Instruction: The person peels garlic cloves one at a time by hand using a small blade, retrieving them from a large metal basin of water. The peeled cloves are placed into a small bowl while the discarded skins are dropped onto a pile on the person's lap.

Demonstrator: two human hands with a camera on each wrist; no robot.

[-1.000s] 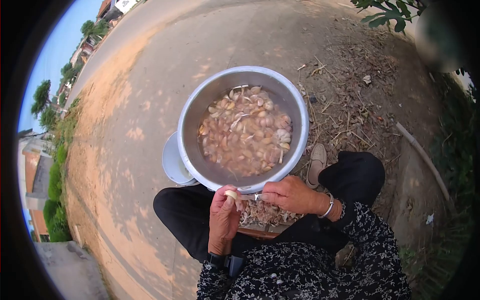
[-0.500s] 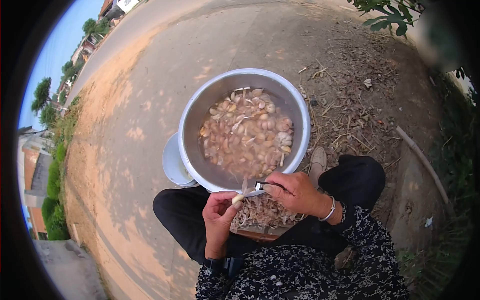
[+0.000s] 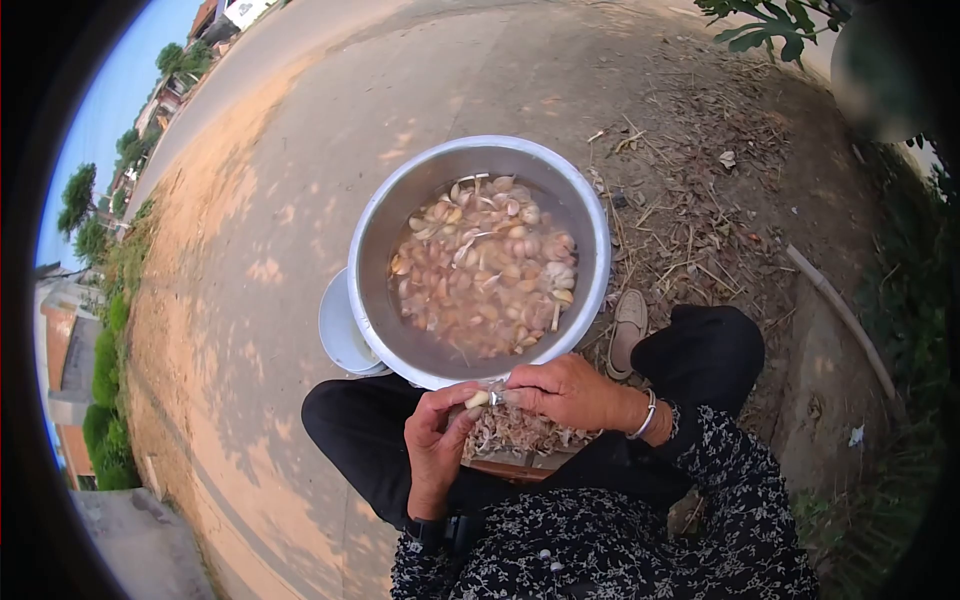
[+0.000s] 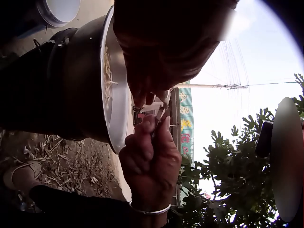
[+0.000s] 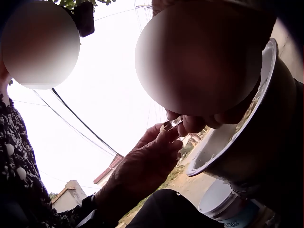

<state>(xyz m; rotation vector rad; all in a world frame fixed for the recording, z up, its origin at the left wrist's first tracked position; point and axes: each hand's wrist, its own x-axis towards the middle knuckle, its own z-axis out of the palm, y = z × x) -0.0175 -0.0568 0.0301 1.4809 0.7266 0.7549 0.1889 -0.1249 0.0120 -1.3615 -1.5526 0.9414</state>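
A pale peeled garlic clove (image 3: 477, 399) is pinched between the thumb and fingers of my left hand (image 3: 432, 445), just below the near rim of a large metal basin (image 3: 377, 250). My right hand (image 3: 575, 393) grips a small knife (image 3: 497, 398), its blade right at the clove and thin skin around it. The right wrist view shows the knife's metal (image 5: 172, 124) between the two hands; most of its handle is hidden in the fingers. Many garlic cloves (image 3: 485, 270) and a few whole bulbs lie in cloudy water inside the basin.
A pile of garlic skins (image 3: 525, 435) lies between my knees, under the hands. Left of the basin, partly behind it, stands a white bucket (image 3: 340, 320). Dry leaves and straw (image 3: 700, 200) cover the ground at right, near a long stick (image 3: 845, 315).
The knife first sat at the clove, then drew away right with a strip of skin stretched between, and has come back to the clove. The left hand shifted slightly right and down with it.
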